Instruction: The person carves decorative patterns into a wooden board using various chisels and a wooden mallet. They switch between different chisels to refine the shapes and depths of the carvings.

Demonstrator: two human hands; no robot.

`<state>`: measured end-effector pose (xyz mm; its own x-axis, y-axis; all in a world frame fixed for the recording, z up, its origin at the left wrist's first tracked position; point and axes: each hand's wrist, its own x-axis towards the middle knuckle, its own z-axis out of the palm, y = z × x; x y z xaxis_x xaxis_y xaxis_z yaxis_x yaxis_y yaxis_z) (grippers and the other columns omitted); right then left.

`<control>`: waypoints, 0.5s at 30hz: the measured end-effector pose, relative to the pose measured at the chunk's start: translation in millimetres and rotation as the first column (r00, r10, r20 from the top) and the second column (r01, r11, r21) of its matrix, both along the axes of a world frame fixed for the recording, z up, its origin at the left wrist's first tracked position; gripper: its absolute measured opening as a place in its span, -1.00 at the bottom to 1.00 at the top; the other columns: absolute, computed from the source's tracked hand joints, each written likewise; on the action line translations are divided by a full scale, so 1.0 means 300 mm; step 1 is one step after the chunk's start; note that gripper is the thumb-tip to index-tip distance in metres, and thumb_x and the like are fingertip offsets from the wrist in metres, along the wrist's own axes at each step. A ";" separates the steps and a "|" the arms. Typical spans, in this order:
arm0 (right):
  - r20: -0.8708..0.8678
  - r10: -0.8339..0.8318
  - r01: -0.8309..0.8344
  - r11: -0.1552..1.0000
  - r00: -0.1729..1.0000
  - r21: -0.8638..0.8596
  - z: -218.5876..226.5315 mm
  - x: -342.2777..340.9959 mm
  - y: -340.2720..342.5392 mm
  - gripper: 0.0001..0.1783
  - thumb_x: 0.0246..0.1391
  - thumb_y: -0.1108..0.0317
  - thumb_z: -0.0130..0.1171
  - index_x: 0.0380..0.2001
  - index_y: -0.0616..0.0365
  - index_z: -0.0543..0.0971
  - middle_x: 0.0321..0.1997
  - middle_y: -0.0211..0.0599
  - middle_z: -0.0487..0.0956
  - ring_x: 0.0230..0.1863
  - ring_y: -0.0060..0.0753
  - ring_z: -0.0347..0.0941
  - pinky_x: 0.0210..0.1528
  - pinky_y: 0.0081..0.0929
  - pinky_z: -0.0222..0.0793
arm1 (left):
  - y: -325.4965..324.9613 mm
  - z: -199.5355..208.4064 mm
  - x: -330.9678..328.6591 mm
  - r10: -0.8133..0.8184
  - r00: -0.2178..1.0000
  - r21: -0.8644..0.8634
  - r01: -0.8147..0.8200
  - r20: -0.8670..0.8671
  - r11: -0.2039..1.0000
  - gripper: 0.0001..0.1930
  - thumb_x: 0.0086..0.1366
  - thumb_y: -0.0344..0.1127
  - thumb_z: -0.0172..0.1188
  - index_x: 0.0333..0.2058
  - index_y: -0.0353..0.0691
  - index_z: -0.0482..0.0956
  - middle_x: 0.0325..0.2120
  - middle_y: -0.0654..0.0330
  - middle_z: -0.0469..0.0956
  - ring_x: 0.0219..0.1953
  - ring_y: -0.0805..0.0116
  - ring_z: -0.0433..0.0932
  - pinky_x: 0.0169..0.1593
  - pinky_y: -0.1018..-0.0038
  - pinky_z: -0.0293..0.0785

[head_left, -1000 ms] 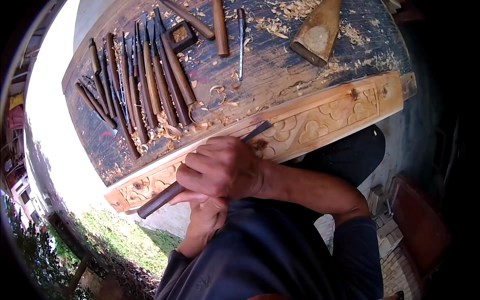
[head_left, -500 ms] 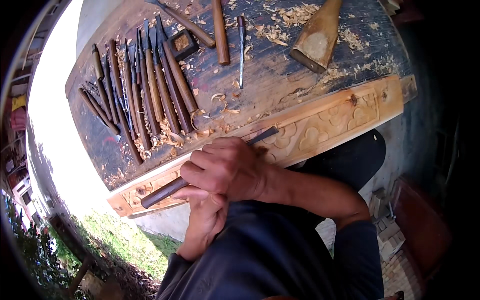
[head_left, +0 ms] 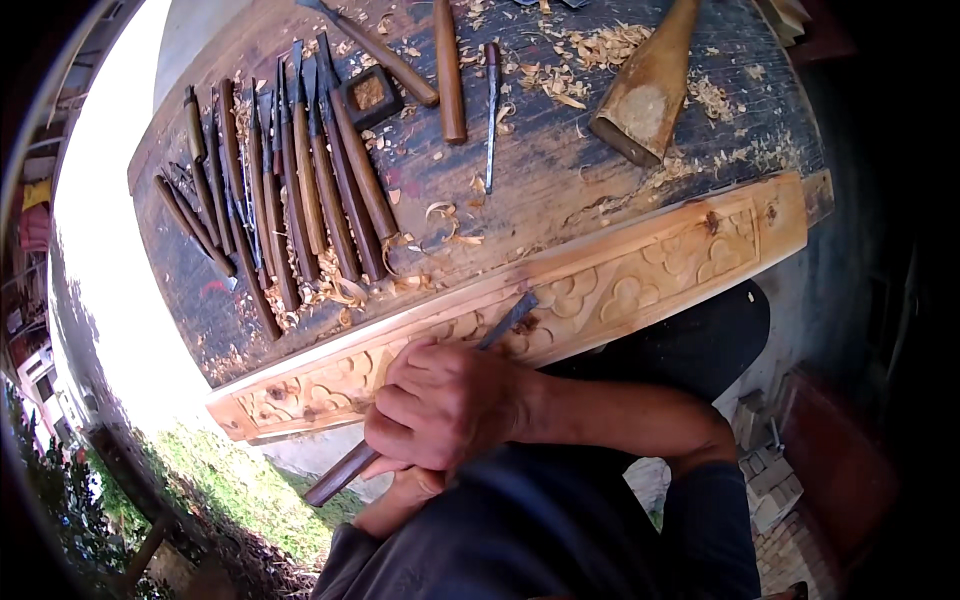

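My right hand (head_left: pixel 450 405) is wrapped in a fist around a chisel (head_left: pixel 342 476) with a dark wooden handle. The handle's butt sticks out to the lower left, past the board's near edge. The flat metal blade points up and right over a carved wooden board (head_left: pixel 625 295); whether it touches the wood I cannot tell. Tucked beneath the right hand, my left hand (head_left: pixel 405 492) closes against the handle, most of its fingers hidden. Rows of flower-like relief run along the pale board, which lies at a slant on the table's near edge.
On the worn table (head_left: pixel 560 215), several carving chisels (head_left: pixel 310 190) lie side by side at left. A wooden mallet (head_left: pixel 645 100), a slim tool (head_left: pixel 491 120), a small dark square block (head_left: pixel 370 95) and curled shavings (head_left: pixel 610 48) lie further back.
Both hands have drawn the chisel down toward my body. Its blade has shifted lower left across the board, and its butt now hangs beyond the near edge.
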<state>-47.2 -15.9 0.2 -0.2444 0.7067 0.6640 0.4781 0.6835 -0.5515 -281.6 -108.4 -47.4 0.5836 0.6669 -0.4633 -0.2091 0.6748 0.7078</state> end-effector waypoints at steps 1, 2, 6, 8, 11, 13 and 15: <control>-0.010 0.003 -0.003 1.000 1.000 0.004 -0.002 -0.005 0.000 -0.51 -0.04 -0.09 0.46 -0.52 0.05 0.46 -0.56 -0.48 0.38 -0.53 -0.44 0.46 -0.41 -0.44 0.42 | 0.000 0.006 0.002 0.003 1.000 -0.013 -0.003 0.010 1.000 -0.11 0.27 0.19 0.55 0.39 -0.17 0.37 0.23 0.27 0.48 0.29 0.32 0.45 0.34 0.28 0.39; -0.020 0.006 -0.005 1.000 1.000 0.007 -0.002 -0.008 0.000 -0.50 -0.05 -0.09 0.45 -0.53 0.05 0.45 -0.56 -0.48 0.38 -0.53 -0.44 0.46 -0.41 -0.44 0.41 | 0.005 0.006 0.004 0.007 1.000 -0.027 -0.007 0.016 1.000 -0.11 0.27 0.20 0.55 0.39 -0.17 0.38 0.24 0.27 0.48 0.29 0.32 0.45 0.35 0.27 0.38; -0.052 0.006 -0.005 1.000 0.999 0.007 0.006 -0.002 0.003 -0.50 -0.07 -0.08 0.47 -0.55 0.04 0.43 -0.56 -0.48 0.37 -0.54 -0.44 0.44 -0.44 -0.44 0.38 | 0.007 0.013 0.004 0.024 0.999 -0.063 -0.021 0.047 0.998 -0.11 0.27 0.21 0.54 0.38 -0.16 0.40 0.26 0.27 0.48 0.32 0.31 0.44 0.39 0.25 0.36; -0.065 -0.005 0.006 1.000 0.998 0.021 -0.001 -0.006 0.005 -0.49 -0.07 -0.07 0.49 -0.54 0.03 0.42 -0.55 -0.48 0.37 -0.54 -0.44 0.44 -0.45 -0.44 0.36 | 0.008 0.011 0.003 0.033 0.997 -0.077 -0.029 0.063 0.997 -0.12 0.27 0.22 0.53 0.38 -0.16 0.41 0.27 0.28 0.48 0.33 0.30 0.44 0.40 0.24 0.35; -0.031 -0.018 0.018 1.000 0.999 0.006 -0.002 -0.001 0.002 -0.48 -0.06 -0.07 0.52 -0.53 0.03 0.43 -0.54 -0.47 0.38 -0.53 -0.43 0.43 -0.47 -0.43 0.34 | 0.012 0.006 0.005 0.044 0.995 -0.103 -0.035 0.087 0.994 -0.12 0.28 0.23 0.52 0.38 -0.16 0.42 0.29 0.28 0.48 0.35 0.29 0.43 0.43 0.23 0.34; -0.045 -0.018 0.017 1.000 0.999 -0.003 -0.009 -0.001 0.004 -0.47 -0.04 -0.08 0.52 -0.52 0.02 0.42 -0.53 -0.47 0.37 -0.53 -0.42 0.42 -0.47 -0.41 0.34 | 0.011 0.005 0.000 0.067 0.991 -0.118 -0.053 0.117 0.992 -0.12 0.28 0.24 0.52 0.38 -0.16 0.43 0.30 0.28 0.48 0.37 0.28 0.43 0.45 0.22 0.33; -0.038 -0.010 0.009 1.000 0.999 -0.018 -0.010 0.005 0.007 -0.48 0.02 -0.12 0.48 -0.51 0.01 0.43 -0.54 -0.45 0.39 -0.54 -0.40 0.44 -0.48 -0.39 0.34 | 0.008 -0.004 -0.005 0.084 0.985 -0.152 -0.061 0.148 0.986 -0.13 0.28 0.25 0.51 0.38 -0.16 0.44 0.31 0.28 0.48 0.38 0.28 0.43 0.47 0.21 0.32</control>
<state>-45.7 -13.8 -2.8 -0.2125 0.7206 0.6600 0.4630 0.6690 -0.5814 -283.1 -106.1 -48.5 0.6078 0.6415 -0.4680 -0.3595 0.7478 0.5582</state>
